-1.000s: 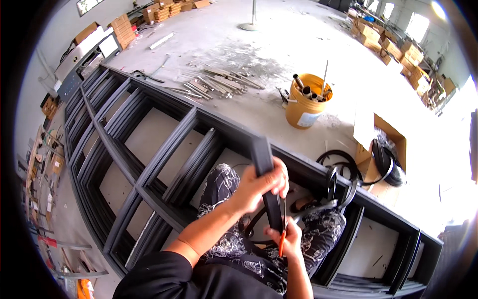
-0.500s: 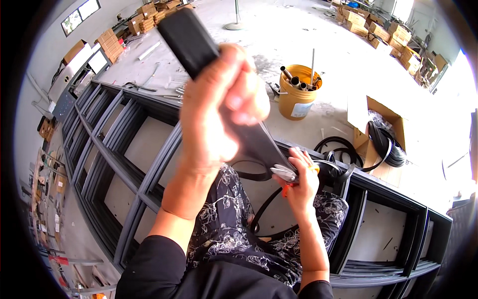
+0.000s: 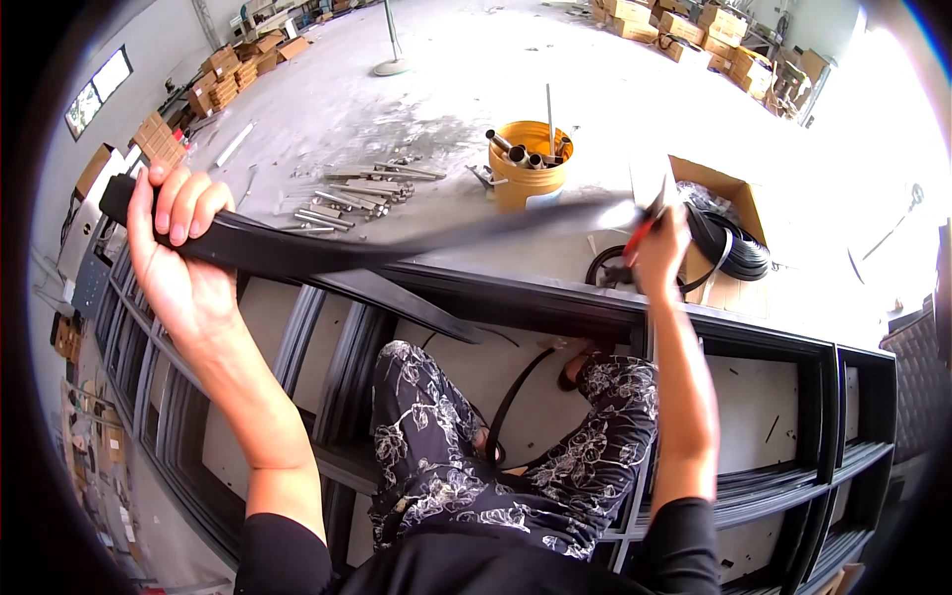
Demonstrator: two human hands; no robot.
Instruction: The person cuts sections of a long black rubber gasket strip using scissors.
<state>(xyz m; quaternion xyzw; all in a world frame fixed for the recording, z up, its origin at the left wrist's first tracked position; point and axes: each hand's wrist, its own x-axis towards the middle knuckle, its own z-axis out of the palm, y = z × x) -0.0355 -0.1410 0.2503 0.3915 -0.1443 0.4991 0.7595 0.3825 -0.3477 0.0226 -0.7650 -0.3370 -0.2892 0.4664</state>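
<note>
My left hand (image 3: 183,243), raised at the left, is closed round a black rectangular bar (image 3: 421,310) and one end of a flat black strip (image 3: 327,256). The bar slants down toward my knees. From that hand the strip stretches in a sagging curve to my right hand (image 3: 662,256). This hand is closed on red-handled scissors (image 3: 641,236) with silver blades; motion blurs them. The strip's far end meets the blades or the fingers; I cannot tell which. Beneath both arms lie stacked dark metal frames (image 3: 734,486).
Beyond the frames stands a yellow bucket (image 3: 531,186) of metal tubes. Short metal pieces (image 3: 367,188) lie on the floor to its left. A cardboard box (image 3: 714,174) and a black strip coil (image 3: 739,253) are at the right. More cartons (image 3: 684,40) line the back.
My left hand has swung left and lower with the bar, and my right hand has moved up and right with the scissors. The strip now spans the gap between them.
</note>
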